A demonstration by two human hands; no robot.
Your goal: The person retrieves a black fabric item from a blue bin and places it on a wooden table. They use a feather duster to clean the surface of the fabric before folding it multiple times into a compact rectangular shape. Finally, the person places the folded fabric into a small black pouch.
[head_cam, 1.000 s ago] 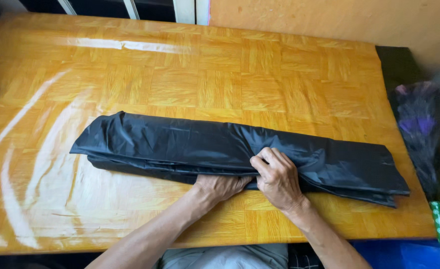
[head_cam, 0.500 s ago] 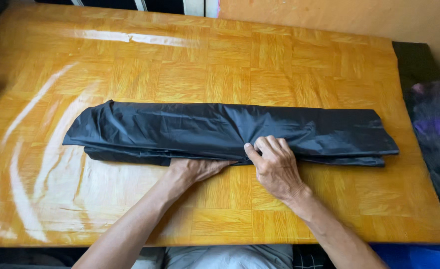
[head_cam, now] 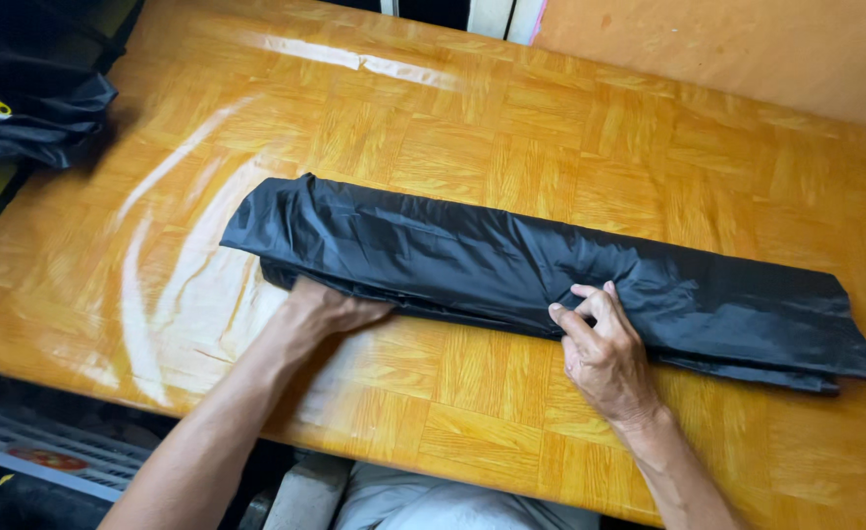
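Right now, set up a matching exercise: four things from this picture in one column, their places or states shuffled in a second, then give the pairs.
Things:
1. left hand
2. right hand
3. black folded sheet
4. dark bundle with a yellow mark

Places or states:
A. lying lengthwise across the wooden table
B. fingers tucked under the sheet's near edge
C. at the far left, off the table's edge
D. fingertips pinching the sheet's top layer

Pairs: 1-B, 2-D, 3-A, 4-C

One folded black plastic sheet (head_cam: 541, 270); one wooden parquet table (head_cam: 570, 128); two hands, left hand (head_cam: 330, 309) and right hand (head_cam: 604, 353); one dark bag (head_cam: 30, 108) at the table's far left corner.
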